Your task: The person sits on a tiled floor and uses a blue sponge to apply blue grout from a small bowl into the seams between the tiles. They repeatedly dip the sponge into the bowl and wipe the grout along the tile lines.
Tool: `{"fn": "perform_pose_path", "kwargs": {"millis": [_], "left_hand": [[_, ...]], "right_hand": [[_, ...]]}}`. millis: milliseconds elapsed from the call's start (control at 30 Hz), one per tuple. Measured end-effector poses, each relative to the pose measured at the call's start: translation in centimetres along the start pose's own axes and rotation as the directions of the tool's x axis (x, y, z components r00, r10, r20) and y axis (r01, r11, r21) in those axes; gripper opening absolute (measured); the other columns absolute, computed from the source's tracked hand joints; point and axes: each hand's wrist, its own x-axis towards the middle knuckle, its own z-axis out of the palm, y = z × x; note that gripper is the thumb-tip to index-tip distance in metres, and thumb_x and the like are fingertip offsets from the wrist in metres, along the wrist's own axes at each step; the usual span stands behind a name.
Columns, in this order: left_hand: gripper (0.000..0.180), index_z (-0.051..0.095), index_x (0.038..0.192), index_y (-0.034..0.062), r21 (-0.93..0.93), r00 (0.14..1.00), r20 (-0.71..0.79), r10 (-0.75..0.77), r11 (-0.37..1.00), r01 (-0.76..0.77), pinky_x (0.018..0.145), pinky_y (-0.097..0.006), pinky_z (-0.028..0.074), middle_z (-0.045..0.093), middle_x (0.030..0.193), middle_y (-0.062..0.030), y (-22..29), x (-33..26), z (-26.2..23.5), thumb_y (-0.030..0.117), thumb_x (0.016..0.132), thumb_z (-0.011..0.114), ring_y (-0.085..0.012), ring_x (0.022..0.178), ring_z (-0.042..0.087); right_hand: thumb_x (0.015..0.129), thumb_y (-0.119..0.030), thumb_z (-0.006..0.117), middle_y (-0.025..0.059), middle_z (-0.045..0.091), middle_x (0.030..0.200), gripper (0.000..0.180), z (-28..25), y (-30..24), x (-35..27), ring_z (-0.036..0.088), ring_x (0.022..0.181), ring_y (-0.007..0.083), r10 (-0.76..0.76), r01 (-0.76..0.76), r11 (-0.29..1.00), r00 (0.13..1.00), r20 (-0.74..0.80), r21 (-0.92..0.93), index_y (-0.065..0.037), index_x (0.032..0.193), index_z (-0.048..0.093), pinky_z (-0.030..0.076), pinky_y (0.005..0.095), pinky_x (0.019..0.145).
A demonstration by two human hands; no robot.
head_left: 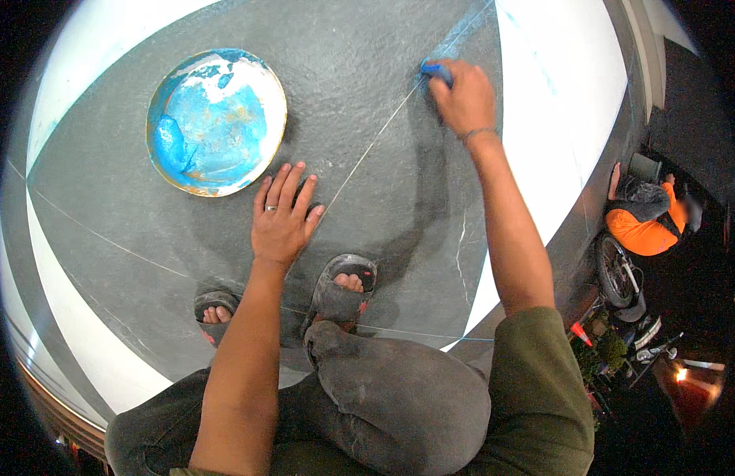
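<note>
My right hand (467, 99), a thin band at its wrist, reaches far forward and grips a small blue sponge (437, 73) against the dark grey floor. Beyond the sponge runs a streak of light blue paint (467, 32), along a thin pale line (373, 144) drawn on the ground. My left hand (282, 213) lies palm down on the floor, fingers spread, wearing a ring and holding nothing. Just past it, to the left, stands a round shallow basin (282, 131) smeared inside with blue and white paint. A thick blue lump (171, 143) sits in the basin's left side.
White painted shapes (566, 103) flank the dark floor area on both sides. My sandalled feet (348, 282) rest close behind my left hand. At the far right another person in orange (641, 230) crouches near a wheel (615, 271), with an orange cone (580, 334) nearby.
</note>
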Motion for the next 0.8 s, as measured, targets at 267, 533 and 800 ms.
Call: {"fn": "perform_pose_path", "kwargs": {"millis": [267, 533, 800], "left_hand": [[0.051, 0.062, 0.137, 0.0165, 0.028, 1.0, -0.005, -0.01, 1.0, 0.01, 0.121, -0.048, 0.032, 0.045, 0.159, -0.0036, 0.1, 0.3, -0.2, 0.038, 0.092, 0.07, -0.0228, 0.149, 0.038], [0.053, 0.062, 0.138, 0.0149, -0.007, 1.0, 0.011, -0.023, 1.0, 0.023, 0.121, -0.049, 0.032, 0.045, 0.158, -0.0051, 0.1, 0.3, -0.4, 0.036, 0.091, 0.071, -0.0244, 0.149, 0.038], [0.053, 0.06, 0.14, 0.0158, -0.031, 1.0, 0.016, -0.027, 0.999, 0.027, 0.12, -0.05, 0.032, 0.046, 0.158, -0.0047, -0.1, -0.2, 0.0, 0.037, 0.092, 0.07, -0.025, 0.148, 0.04]], "right_hand": [[0.084, -0.017, 0.068, 0.0126, 0.075, 0.108, 0.035, -1.8, -3.2, -4.7, 0.063, 0.096, 0.036, 0.047, -0.085, 0.969, 0.985, 0.165, 0.233, -0.017, 0.117, 0.078, 0.051, 0.0447, 0.095], [0.083, -0.018, 0.069, 0.0111, 0.075, 0.113, 0.039, -1.8, 0.9, 1.3, 0.062, 0.102, 0.0366, 0.205, -0.2, 0.976, 0.977, -0.057, 0.082, -0.022, 0.121, 0.077, 0.05, 0.0446, 0.097], [0.085, -0.022, 0.068, 0.0156, 0.075, 0.105, 0.032, -0.9, -1.7, -2.0, 0.066, 0.099, 0.0403, 0.143, -0.186, 0.965, 0.964, 0.223, 0.185, -0.015, 0.115, 0.077, 0.052, 0.0484, 0.092]]}}
